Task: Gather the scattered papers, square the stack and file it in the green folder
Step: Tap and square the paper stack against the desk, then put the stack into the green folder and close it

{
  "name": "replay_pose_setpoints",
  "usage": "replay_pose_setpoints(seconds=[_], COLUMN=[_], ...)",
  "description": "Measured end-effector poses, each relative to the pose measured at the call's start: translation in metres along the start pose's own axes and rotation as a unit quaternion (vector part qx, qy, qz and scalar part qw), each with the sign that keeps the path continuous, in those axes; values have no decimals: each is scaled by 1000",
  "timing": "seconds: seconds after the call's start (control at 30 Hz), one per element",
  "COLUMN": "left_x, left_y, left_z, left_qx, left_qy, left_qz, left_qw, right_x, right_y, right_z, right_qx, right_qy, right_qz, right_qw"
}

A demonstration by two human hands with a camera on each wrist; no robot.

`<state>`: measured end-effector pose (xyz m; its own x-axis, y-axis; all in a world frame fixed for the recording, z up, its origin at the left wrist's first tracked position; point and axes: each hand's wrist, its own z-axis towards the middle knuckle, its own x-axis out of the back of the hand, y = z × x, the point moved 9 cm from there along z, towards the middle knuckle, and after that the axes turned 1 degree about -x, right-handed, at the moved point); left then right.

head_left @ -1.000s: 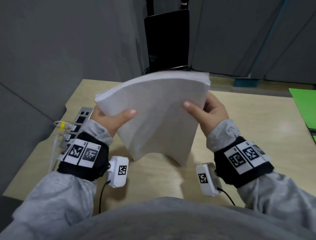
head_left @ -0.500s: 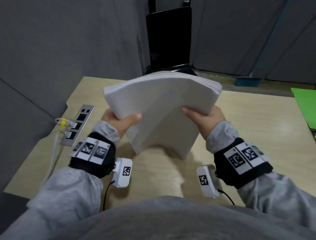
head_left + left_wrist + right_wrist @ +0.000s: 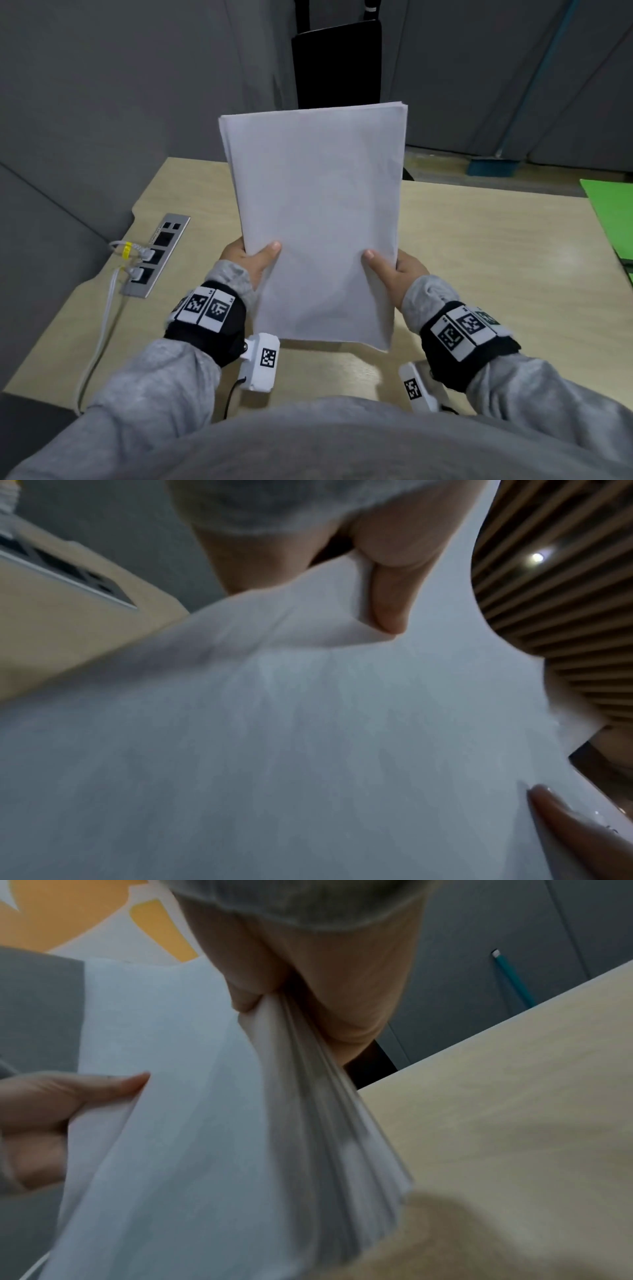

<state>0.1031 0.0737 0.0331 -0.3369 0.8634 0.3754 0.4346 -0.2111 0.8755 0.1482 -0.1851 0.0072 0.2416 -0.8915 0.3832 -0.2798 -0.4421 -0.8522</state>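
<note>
A thick stack of white papers (image 3: 317, 219) stands upright on its short edge over the wooden desk (image 3: 496, 274), in front of my chest. My left hand (image 3: 250, 257) grips its lower left side, thumb on the front sheet. My right hand (image 3: 390, 267) grips the lower right side the same way. The left wrist view shows my left thumb (image 3: 387, 588) pressed on the stack (image 3: 274, 737). In the right wrist view the sheets (image 3: 308, 1110) fan a little along the edge under my right hand (image 3: 308, 993). The green folder (image 3: 609, 216) lies at the desk's right edge, partly cut off.
A metal socket panel (image 3: 156, 253) with white cables (image 3: 102, 325) plugged in sits at the desk's left edge. A black chair back (image 3: 337, 65) stands beyond the far edge. Grey partitions surround the desk.
The stack was bent and tilted to the left between my hands. It now stands straight and upright, and both hands have slid lower down along its sides.
</note>
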Motion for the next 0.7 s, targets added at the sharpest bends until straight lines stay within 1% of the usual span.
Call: replay_pose_setpoints(seconds=[0.07, 0.2, 0.27, 0.33, 0.47, 0.57, 0.63, 0.7], left_x=[-2, -9, -12, -18, -30, -44, -55, -69], left_y=[-4, -12, -14, -15, -16, -18, -23, -28], left_z=[2, 4, 6, 4, -3, -13, -21, -28], left_qx=[-2, 9, 15, 16, 29, 47, 54, 44], left_qy=[-15, -40, -44, -57, -77, -105, -133, -154], left_qz=[-16, -20, -34, -50, -143, -183, -174, -144], left_qw=[1000, 999, 998, 997, 986, 976, 974, 976], right_x=[4, 21, 25, 30, 42, 51, 58, 68], right_y=[3, 0, -3, -4, 1, 9, 15, 23], right_z=[-3, -11, -13, -15, -18, -18, -17, -16], right_qx=[3, 30, 39, 44, 61, 49, 43, 40], right_qy=[31, 155, 187, 205, 229, 231, 229, 228], right_qz=[-3, -43, -55, -65, -65, -63, -60, -54], right_qw=[999, 987, 980, 975, 969, 970, 971, 971])
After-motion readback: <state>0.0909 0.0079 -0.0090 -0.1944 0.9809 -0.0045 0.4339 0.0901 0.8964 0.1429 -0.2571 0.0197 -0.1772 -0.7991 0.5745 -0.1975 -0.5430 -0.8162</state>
